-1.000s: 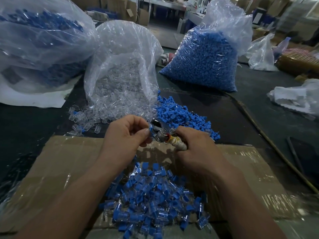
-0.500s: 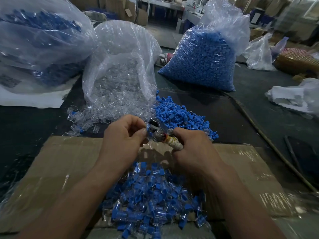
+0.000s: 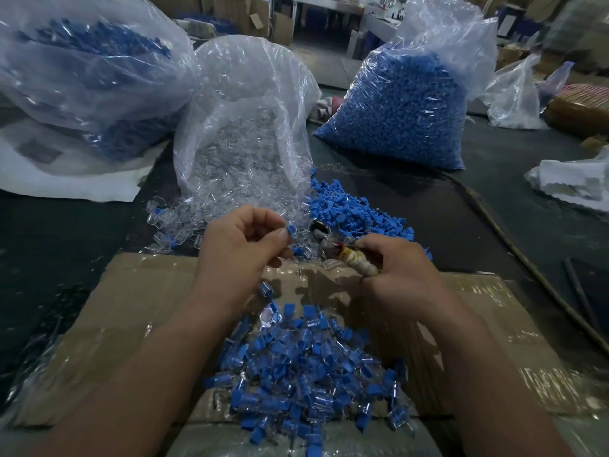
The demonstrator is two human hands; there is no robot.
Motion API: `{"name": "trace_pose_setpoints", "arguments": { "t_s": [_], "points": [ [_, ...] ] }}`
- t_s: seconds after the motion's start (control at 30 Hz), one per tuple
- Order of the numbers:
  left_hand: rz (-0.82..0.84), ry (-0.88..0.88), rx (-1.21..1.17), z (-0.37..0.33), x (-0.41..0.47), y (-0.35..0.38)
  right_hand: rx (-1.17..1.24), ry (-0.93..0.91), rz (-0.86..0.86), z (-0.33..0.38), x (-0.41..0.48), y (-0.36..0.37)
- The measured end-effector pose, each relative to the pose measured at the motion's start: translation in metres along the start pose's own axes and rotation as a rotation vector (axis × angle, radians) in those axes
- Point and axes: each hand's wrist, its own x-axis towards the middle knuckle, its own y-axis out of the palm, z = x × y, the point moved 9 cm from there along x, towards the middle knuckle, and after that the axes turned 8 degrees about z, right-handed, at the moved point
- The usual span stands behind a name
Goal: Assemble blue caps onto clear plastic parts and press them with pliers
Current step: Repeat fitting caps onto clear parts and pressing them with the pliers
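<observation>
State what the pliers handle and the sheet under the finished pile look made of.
Pliers handle: seemingly wrapped in off-white tape or cloth, matte, with ridged turns. Sheet: brown cardboard, apparently under glossy clear tape, judging by shiny wrinkled reflections.

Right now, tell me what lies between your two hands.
Head view: the pliers' metal head lies between the left hand, pinching a blue cap, and the right hand.
</observation>
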Motion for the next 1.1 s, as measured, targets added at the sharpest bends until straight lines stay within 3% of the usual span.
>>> {"name": "trace_pose_setpoints", "arguments": {
  "t_s": [0.2,0.5,0.67,0.73,0.83,0.93,1.0,1.1],
  "points": [
    [0.294,-0.106,-0.164,0.001,-0.005,0.016,0.04,0.112,0.161,-0.015,0.0,0.015],
    [0.778,-0.089,0.041,-0.004,-0.025,0.058,-0.089,0.074,0.215,-0.01,0.001,0.028],
    [0.916,-0.068,0.048,-0.003,-0.034,0.066,-0.173,0.066,0.215,-0.008,0.001,0.028],
    [0.811,-0.097,-0.022,-0.001,-0.027,0.059,-0.183,0.059,0.226,-0.006,0.001,0.029],
    [0.401,-0.156,-0.029,0.015,-0.007,0.03,-0.17,0.074,0.255,-0.008,0.0,0.03],
    [0.053,-0.077,0.296,0.022,0.008,-0.001,-0.154,0.095,0.294,-0.013,-0.002,0.029],
    [0.004,-0.007,0.537,0.019,0.014,-0.005,-0.13,0.104,0.307,-0.016,-0.003,0.028],
    [0.092,0.075,0.674,0.024,0.021,0.002,-0.111,0.089,0.301,-0.018,-0.004,0.025]
  ]
}}
